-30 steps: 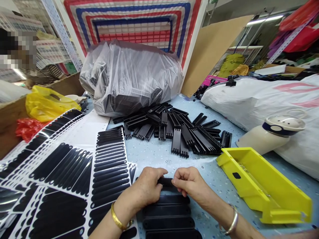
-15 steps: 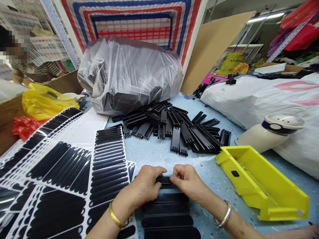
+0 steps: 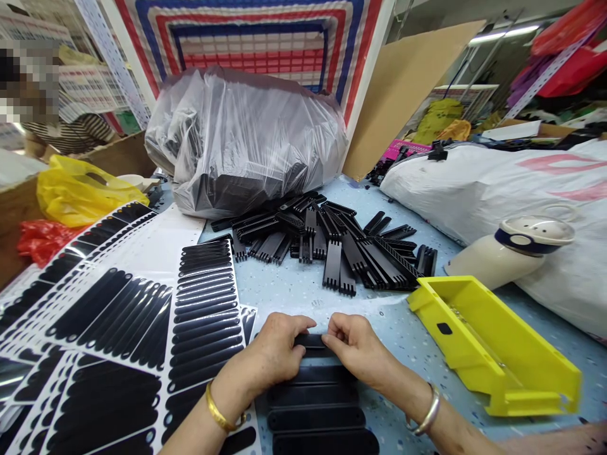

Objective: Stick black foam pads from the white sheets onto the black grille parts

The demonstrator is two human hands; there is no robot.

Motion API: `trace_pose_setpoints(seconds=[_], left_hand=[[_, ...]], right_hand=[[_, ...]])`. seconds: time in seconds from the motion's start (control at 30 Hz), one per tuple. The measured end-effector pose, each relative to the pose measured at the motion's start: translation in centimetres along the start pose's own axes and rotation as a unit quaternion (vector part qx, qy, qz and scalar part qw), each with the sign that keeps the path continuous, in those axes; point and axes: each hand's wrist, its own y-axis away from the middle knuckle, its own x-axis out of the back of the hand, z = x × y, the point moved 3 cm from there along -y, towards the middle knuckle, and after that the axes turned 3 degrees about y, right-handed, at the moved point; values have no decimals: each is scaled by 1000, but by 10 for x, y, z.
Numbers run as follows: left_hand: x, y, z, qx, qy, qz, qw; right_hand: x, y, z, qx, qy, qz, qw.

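Note:
My left hand (image 3: 277, 354) and my right hand (image 3: 353, 347) meet at the near middle of the table, both with fingers curled onto the top black strip (image 3: 310, 342) of a row of flat black strips (image 3: 315, 404) lying before me. Thumbs and fingertips press on that strip from either side. A gold bangle sits on my left wrist and a silver one on my right. Left of my hands lie white sheets of black oblong stickers (image 3: 203, 309).
A pile of black comb-like plastic parts (image 3: 332, 243) lies beyond my hands, before a large clear bag (image 3: 246, 139) of more. A yellow plastic tray (image 3: 493, 344) sits at right, beside a white device (image 3: 516, 249) and white sacks. Another person sits far left behind a yellow bag (image 3: 80, 189).
My hands have stayed on the top black strip, fingers shifting only slightly. The view has drifted a little.

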Motion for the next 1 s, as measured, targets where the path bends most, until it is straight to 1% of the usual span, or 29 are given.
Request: trace_pose_setpoints(seconds=[0.2, 0.3, 0.5, 0.73, 1.0], left_hand=[[1, 0, 2, 10, -18, -2, 1000], [1, 0, 2, 9, -22, 1, 1000], [0, 0, 1, 6, -16, 11, 1000], [0, 0, 0, 4, -18, 6, 1000], [-1, -1, 2, 41, -25, -3, 999]], right_hand=[[0, 8, 1, 23, -2, 18, 1000], [1, 9, 2, 25, -16, 16, 999], [-2, 6, 2, 4, -36, -26, 999], [-4, -5, 1, 4, -44, -72, 996], [-1, -4, 2, 7, -19, -45, 999]])
